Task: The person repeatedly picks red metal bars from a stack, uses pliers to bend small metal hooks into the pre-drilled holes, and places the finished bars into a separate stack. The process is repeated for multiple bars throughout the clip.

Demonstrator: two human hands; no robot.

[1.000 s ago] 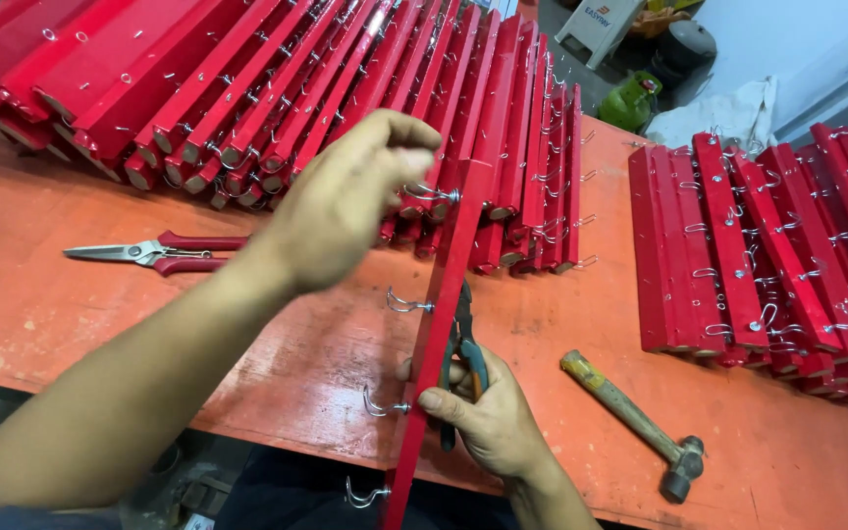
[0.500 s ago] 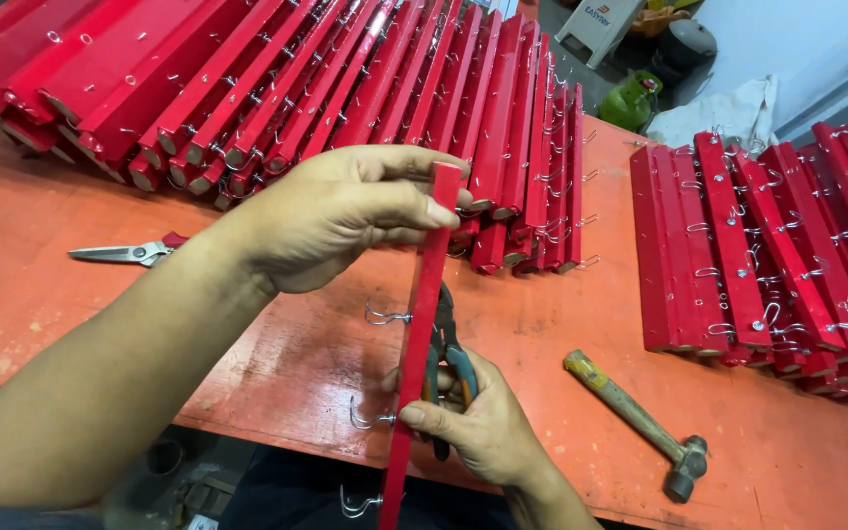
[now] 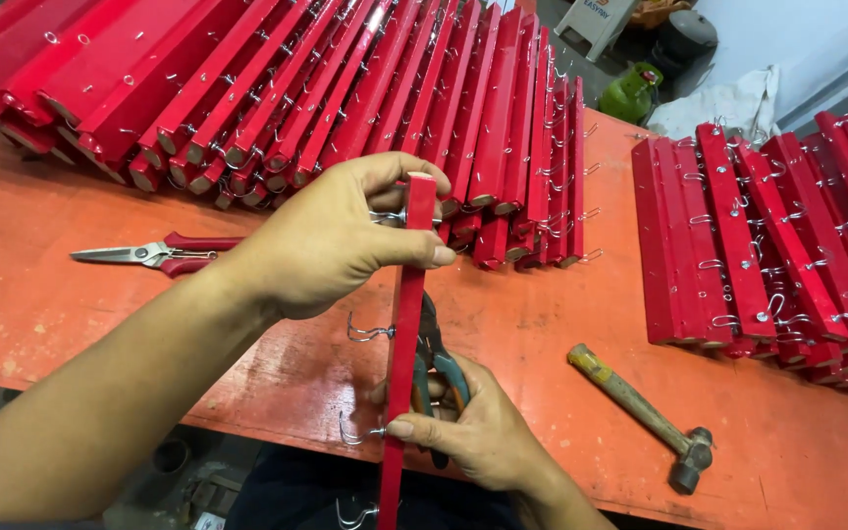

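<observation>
The red wooden slat (image 3: 406, 334) stands nearly upright over the orange bench (image 3: 71, 314). The left hand (image 3: 331, 240) has its grip closed around the slat's top end. Lower down, the right hand (image 3: 478, 432) pinches its edge while holding green-handled pliers (image 3: 439, 368) just beside it.

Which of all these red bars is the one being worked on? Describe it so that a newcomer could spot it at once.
Start at the orange table, with piles of red bars at the back and right. The red bar stands alone at the front edge, the left hand gripping its top, the right hand lower down with pliers. Unlike the piled bars, it is lifted and held.
</observation>
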